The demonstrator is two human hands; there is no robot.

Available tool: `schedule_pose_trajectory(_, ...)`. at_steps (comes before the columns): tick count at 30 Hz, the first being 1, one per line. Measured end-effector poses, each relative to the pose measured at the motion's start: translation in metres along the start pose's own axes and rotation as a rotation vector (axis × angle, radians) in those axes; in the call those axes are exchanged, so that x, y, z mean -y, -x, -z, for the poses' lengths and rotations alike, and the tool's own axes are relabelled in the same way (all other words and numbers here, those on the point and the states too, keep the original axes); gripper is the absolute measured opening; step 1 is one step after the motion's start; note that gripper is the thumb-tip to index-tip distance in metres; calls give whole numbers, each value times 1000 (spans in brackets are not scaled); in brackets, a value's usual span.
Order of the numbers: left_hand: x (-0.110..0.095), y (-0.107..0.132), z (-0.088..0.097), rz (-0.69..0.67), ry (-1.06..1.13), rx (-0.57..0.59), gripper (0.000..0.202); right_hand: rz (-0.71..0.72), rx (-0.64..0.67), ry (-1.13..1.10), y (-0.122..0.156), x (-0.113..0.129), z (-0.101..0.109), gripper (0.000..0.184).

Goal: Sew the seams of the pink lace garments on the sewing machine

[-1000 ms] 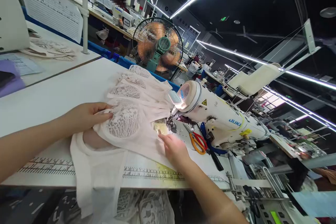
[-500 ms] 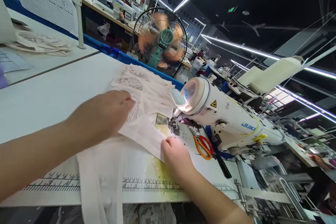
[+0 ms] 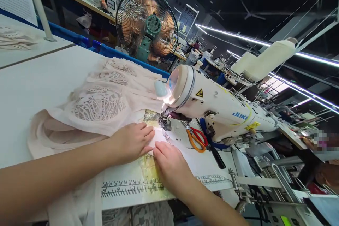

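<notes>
A pale pink garment [image 3: 137, 100] with lace panels lies over the sewing table, bunched at the left and hanging past the front edge. Its edge runs to the presser foot [image 3: 165, 122] of a white sewing machine [image 3: 209, 102]. My left hand [image 3: 134, 141] rests on the cloth just in front of the foot, fingers bent and closed against it, with the thumb by the edge. Close beside it my right hand [image 3: 171, 164] pinches the same cloth edge; its fingertips are partly hidden. The two hands nearly touch.
Orange-handled scissors [image 3: 195, 143], a red-handled tool [image 3: 200, 136] and a black-handled tool [image 3: 217, 157] lie right of the foot. A printed ruler [image 3: 127, 188] runs along the front edge. Behind the table stands a large fan [image 3: 148, 24]. More machines and people are farther back.
My left hand has come right and down from the raised cloth to the edge near the foot. The garment has settled, showing its lace at left. My right hand stays near the foot.
</notes>
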State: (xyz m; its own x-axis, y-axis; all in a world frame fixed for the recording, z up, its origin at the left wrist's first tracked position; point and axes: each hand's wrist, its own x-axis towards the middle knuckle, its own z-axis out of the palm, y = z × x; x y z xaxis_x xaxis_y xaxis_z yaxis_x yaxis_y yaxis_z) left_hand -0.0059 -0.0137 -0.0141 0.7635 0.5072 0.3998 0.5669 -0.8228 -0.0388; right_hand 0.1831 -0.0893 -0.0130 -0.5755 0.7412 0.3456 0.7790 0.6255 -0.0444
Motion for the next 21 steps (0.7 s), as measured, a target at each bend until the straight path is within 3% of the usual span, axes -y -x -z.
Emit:
schedule_pose_trajectory(3, -4, -9, 0, 84, -160, 117, 34, -2, -57, -24, 18, 2, 5, 31)
schedule_pose_trajectory(7, -6, -18, 2, 115, -229, 146, 35, -6, -36, -69, 30, 6, 11, 32)
schedule_pose_trajectory(13, -6, -13, 5, 81, -231, 115, 31, 32, -29, -97, 38, 9, 15, 34)
schedule_pose_trajectory(21, -5, -34, 11, 229, -146, 333, 42, -16, 49, -138, 27, 3, 11, 36)
